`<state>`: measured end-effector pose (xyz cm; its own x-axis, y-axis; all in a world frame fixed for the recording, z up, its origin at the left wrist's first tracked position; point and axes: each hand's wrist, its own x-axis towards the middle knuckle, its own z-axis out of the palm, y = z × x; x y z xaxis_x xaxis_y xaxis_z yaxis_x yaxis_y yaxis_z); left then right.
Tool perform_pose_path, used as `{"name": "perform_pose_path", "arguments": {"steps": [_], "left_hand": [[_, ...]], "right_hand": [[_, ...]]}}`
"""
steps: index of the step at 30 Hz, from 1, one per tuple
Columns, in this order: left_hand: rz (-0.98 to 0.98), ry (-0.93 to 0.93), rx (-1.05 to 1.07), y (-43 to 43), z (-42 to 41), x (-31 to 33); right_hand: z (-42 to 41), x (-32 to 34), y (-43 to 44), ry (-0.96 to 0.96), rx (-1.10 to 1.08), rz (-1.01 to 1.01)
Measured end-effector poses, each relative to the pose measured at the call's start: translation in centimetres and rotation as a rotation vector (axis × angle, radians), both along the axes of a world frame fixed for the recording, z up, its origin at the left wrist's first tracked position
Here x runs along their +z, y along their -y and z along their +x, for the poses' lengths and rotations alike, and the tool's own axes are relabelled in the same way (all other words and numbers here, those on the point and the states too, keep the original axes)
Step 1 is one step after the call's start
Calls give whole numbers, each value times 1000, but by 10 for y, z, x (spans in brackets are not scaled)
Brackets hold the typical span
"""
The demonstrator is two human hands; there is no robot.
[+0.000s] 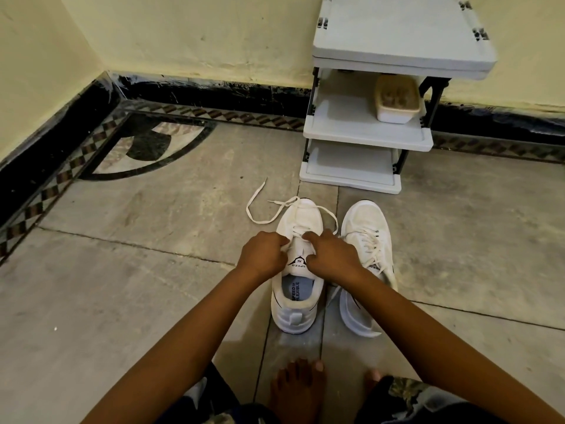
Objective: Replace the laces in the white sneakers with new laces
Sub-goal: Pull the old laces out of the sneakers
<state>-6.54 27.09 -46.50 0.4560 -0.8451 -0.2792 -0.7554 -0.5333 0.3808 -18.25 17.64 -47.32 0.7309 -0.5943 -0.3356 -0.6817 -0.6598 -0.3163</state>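
A person looks down at their own two bare arms reaching forward over a grey stone floor (153,301). Both hands meet on top of a white sneaker (292,316) that stands upright on the floor directly beneath them, toe pointing away and heel opening towards the person.

The left hand (264,255) has its fingers curled in, pinching a piece of white lace (255,209) at the left edge of the sneaker's lace rows. The right hand (331,258) is also curled, with forefinger and thumb closed on the right edge of the sneaker's upper beside the tongue; whether it also has hold of the lace cannot be told. Beyond the hands, the lace lies loose across the toe, and its free ends trail onto the floor ahead of the left hand.

Just to the right of the right hand stands a second sneaker (365,221), also white and fully laced, partly covered by the right forearm.

Further ahead of the right hand, against a pale yellow wall, is a low white shelf rack (367,136) with a pale lidded container (396,101) on its middle shelf. Below the hands, nearest the person, a bare foot (298,390) rests on the floor
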Motion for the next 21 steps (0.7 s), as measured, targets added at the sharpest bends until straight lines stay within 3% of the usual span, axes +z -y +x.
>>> {"name": "perform_pose_path", "arguments": {"steps": [3, 5, 8, 10, 12, 15, 21], "left_hand": [[28, 54, 0, 4, -3, -3], [38, 69, 9, 4, -2, -5], [38, 67, 10, 4, -2, -8], [38, 82, 2, 3, -2, -9], [34, 102, -4, 4, -3, -10], [36, 100, -17, 4, -2, -13], [21, 105, -26, 3, -2, -14]], "right_hand": [[15, -2, 1, 1, -4, -36], [27, -1, 4, 172, -160, 204], [38, 11, 14, 408, -532, 725], [37, 17, 21, 484, -571, 805], [34, 21, 26, 468, -443, 666], [22, 14, 26, 176, -115, 290], [19, 9, 13, 44, 50, -178]]}}
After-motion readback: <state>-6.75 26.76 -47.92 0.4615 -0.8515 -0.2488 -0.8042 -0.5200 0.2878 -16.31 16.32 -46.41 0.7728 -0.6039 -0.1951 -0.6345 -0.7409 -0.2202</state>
